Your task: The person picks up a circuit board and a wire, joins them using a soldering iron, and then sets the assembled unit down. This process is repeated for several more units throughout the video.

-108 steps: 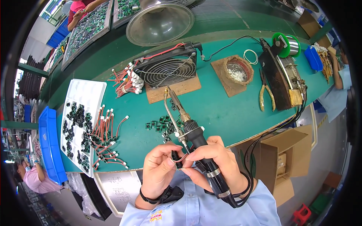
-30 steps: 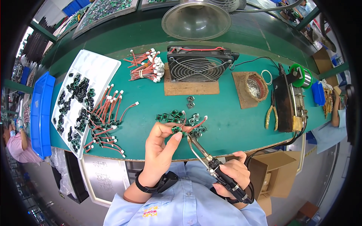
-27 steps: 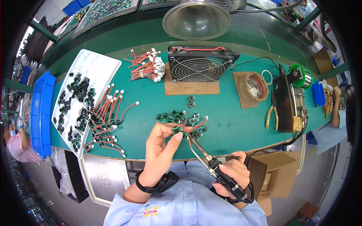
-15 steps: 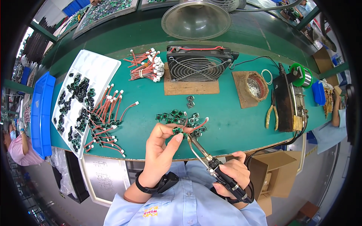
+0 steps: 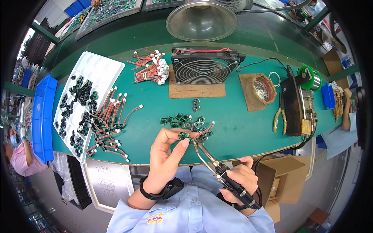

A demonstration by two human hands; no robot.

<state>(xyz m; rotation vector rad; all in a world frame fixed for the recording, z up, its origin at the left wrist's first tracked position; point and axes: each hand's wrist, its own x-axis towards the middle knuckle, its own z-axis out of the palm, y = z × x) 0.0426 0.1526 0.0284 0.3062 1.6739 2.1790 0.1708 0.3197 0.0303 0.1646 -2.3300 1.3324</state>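
Note:
My left hand (image 5: 167, 153) pinches a small green circuit board (image 5: 183, 136) between thumb and forefinger, just above the near edge of the bench. My right hand (image 5: 244, 179) is closed around a black-handled soldering iron (image 5: 222, 170) with a thin metal tube along its shaft. The iron slants up and left, its tip close beside the board; whether they touch cannot be told. A red wire lead with a white connector (image 5: 212, 123) rises by the tip. Several more small green boards (image 5: 179, 116) lie just beyond my fingers.
Left are a white tray (image 5: 108, 64) of small parts, wired boards (image 5: 112, 105) and a blue bin (image 5: 43, 116). Bundled leads (image 5: 153, 73) and a black fan (image 5: 204, 68) stand behind. Right are a round tin (image 5: 261, 91), pliers (image 5: 277, 118), a solder spool (image 5: 316, 80) and a dark box (image 5: 292, 106).
My hands, the board and the iron hold almost the same place, with only a tiny shift at the iron's tip. At the far left, a person in pink has moved an arm slightly.

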